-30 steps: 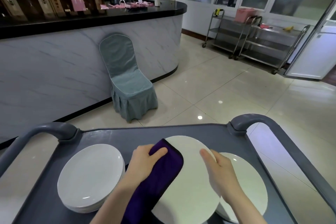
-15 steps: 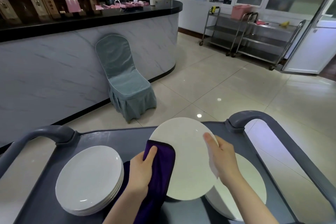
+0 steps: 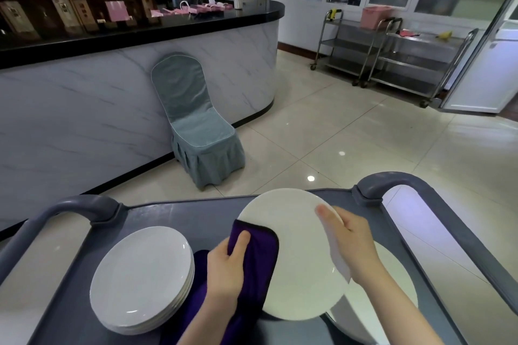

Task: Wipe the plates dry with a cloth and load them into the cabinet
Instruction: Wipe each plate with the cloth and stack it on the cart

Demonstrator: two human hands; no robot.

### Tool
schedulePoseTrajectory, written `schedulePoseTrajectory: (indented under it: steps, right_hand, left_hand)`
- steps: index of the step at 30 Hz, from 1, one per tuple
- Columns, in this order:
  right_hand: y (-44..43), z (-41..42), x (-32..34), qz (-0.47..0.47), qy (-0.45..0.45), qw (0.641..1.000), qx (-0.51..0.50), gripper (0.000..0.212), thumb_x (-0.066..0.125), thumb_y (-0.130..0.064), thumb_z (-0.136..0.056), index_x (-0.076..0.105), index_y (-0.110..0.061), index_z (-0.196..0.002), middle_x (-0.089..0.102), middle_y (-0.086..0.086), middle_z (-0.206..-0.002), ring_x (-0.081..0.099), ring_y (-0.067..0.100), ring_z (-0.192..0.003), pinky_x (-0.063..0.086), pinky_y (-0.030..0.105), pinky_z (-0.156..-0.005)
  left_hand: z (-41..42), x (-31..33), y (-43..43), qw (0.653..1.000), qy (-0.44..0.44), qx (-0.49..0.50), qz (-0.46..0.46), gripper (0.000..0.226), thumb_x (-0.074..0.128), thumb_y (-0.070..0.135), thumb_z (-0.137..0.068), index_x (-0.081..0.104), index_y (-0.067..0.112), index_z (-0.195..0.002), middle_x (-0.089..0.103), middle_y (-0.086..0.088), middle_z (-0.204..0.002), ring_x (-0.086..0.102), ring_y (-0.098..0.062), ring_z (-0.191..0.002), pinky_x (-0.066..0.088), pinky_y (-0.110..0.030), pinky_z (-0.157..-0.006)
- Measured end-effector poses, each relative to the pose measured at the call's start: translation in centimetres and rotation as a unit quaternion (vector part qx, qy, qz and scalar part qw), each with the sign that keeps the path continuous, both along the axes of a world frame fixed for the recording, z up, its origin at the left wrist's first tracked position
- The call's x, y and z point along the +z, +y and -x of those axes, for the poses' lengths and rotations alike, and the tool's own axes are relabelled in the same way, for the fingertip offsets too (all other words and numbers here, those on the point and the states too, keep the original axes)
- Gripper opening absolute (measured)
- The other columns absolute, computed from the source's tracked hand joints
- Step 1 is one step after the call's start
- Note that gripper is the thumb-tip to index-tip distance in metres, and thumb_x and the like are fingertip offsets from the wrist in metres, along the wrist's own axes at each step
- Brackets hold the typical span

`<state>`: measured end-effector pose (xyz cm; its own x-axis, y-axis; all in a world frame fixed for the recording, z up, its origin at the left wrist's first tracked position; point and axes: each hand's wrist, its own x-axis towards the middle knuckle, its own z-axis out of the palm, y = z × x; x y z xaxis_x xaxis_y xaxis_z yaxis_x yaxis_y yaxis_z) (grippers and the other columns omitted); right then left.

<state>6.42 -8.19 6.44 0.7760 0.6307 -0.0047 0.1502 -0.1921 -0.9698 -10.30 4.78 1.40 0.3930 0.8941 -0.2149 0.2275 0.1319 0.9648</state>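
Left hand tight around the cloth on the tilted plate, right hand tight on its rim.

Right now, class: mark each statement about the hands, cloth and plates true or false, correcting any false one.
1. The left hand holds a purple cloth against the tilted round white plate. True.
2. A stack of white plates sits on the grey plastic cart, left of the cloth. True.
3. The right hand rests idle on the cart. False: it grips the tilted plate's right edge.
4. The tilted plate lies flat on the stack. False: it is held up, apart from it.
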Motion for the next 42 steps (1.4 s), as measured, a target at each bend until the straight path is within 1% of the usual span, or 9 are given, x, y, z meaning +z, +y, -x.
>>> schedulePoseTrajectory:
  steps: [6, 11, 16, 20, 28, 31, 35, 39, 42]
  right_hand:
    - [-0.7, -0.2, -0.3, 0.03, -0.003, 0.999, 0.036, 0.047, 0.059, -0.036, -0.098, 0.046, 0.003, -0.075, 0.043, 0.001, -0.07, 0.038, 0.014, -0.066, 0.031, 0.031, -0.064]
    - [0.5, 0.2, 0.8, 0.103, -0.113, 0.972, 0.176, 0.051, 0.065, -0.033, -0.094, 0.031, -0.022, -0.058, 0.029, -0.012, -0.059, 0.028, 0.008, -0.057, 0.023, 0.02, -0.052]
    - [1.2, 0.6, 0.2, -0.081, 0.073, 0.991, -0.081, 0.049, 0.065, -0.031, -0.094, 0.039, -0.01, -0.06, 0.036, -0.002, -0.065, 0.032, 0.013, -0.064, 0.029, 0.03, -0.064]
    - [3.8, 6.3, -1.7, -0.167, 0.161, 0.925, -0.302, 0.041, 0.055, -0.037, -0.099, 0.061, -0.024, -0.061, 0.056, -0.015, -0.056, 0.05, 0.004, -0.053, 0.042, 0.024, -0.058]
    - [1.3, 2.6, -1.0, -0.081, 0.1, 0.991, -0.034, 0.011, 0.066, -0.025, -0.094, 0.068, -0.024, -0.105, 0.076, -0.011, -0.095, 0.071, 0.004, -0.085, 0.052, 0.015, -0.067]
    - [1.5, 0.1, 2.0, 0.008, -0.025, 0.995, 0.097, 0.007, 0.068, -0.027, -0.093, 0.071, -0.031, -0.097, 0.075, -0.019, -0.091, 0.067, -0.002, -0.082, 0.048, 0.009, -0.071]
    - [2.8, 1.3, 2.8, 0.103, -0.144, 0.953, 0.246, 0.037, 0.058, -0.029, -0.1, 0.059, -0.042, -0.066, 0.061, -0.024, -0.069, 0.053, -0.005, -0.068, 0.039, 0.012, -0.066]
    - [2.5, 1.0, 1.5, 0.081, -0.127, 0.972, 0.179, 0.039, 0.061, -0.03, -0.098, 0.054, -0.024, -0.061, 0.048, -0.015, -0.06, 0.042, 0.003, -0.06, 0.034, 0.015, -0.057]
    - [1.5, 1.4, -0.3, -0.004, 0.039, 0.998, 0.04, 0.041, 0.062, -0.03, -0.097, 0.053, 0.004, -0.077, 0.048, 0.0, -0.071, 0.043, 0.012, -0.067, 0.037, 0.021, -0.061]
  left_hand:
    - [0.4, 1.6, 2.4, 0.99, 0.007, -0.134, -0.05, 0.039, 0.063, 0.034, -0.094, 0.058, 0.006, -0.066, 0.061, -0.002, -0.062, 0.053, -0.015, -0.06, 0.04, -0.029, -0.058]
    - [-1.0, 4.2, 4.2, 0.916, 0.094, -0.356, -0.159, 0.031, 0.067, 0.037, -0.09, 0.063, 0.026, -0.062, 0.061, 0.01, -0.059, 0.052, -0.002, -0.055, 0.039, -0.015, -0.054]
    - [-1.1, 1.9, 2.3, 0.997, -0.052, -0.033, 0.039, 0.035, 0.063, 0.037, -0.094, 0.067, 0.009, -0.074, 0.066, -0.001, -0.067, 0.057, -0.017, -0.066, 0.045, -0.033, -0.063]
    - [-2.7, 0.0, -1.8, 0.943, -0.127, 0.204, 0.232, 0.035, 0.062, 0.044, -0.094, 0.067, 0.012, -0.081, 0.067, -0.002, -0.079, 0.06, -0.022, -0.074, 0.051, -0.035, -0.067]
    - [0.6, 1.4, 2.9, 0.996, -0.052, 0.067, 0.036, 0.042, 0.061, 0.038, -0.094, 0.057, 0.001, -0.074, 0.053, -0.016, -0.064, 0.047, -0.02, -0.063, 0.039, -0.033, -0.06]
    - [0.7, 2.9, 4.6, 0.992, 0.007, -0.094, -0.079, 0.033, 0.066, 0.037, -0.09, 0.067, 0.009, -0.073, 0.069, -0.009, -0.067, 0.057, -0.011, -0.057, 0.044, -0.027, -0.057]
    - [-0.5, 4.5, 4.7, 0.937, 0.074, -0.284, -0.19, 0.024, 0.07, 0.035, -0.088, 0.071, 0.016, -0.075, 0.07, -0.004, -0.07, 0.054, -0.003, -0.057, 0.042, -0.018, -0.056]
    - [0.0, 3.1, 3.9, 0.97, 0.057, -0.203, -0.12, 0.032, 0.065, 0.036, -0.092, 0.066, 0.009, -0.075, 0.064, -0.003, -0.063, 0.052, -0.008, -0.056, 0.039, -0.02, -0.054]
    - [0.9, 0.4, 1.7, 0.999, 0.013, -0.031, 0.014, 0.042, 0.059, 0.038, -0.095, 0.061, 0.001, -0.077, 0.06, -0.003, -0.066, 0.052, -0.017, -0.065, 0.04, -0.03, -0.06]
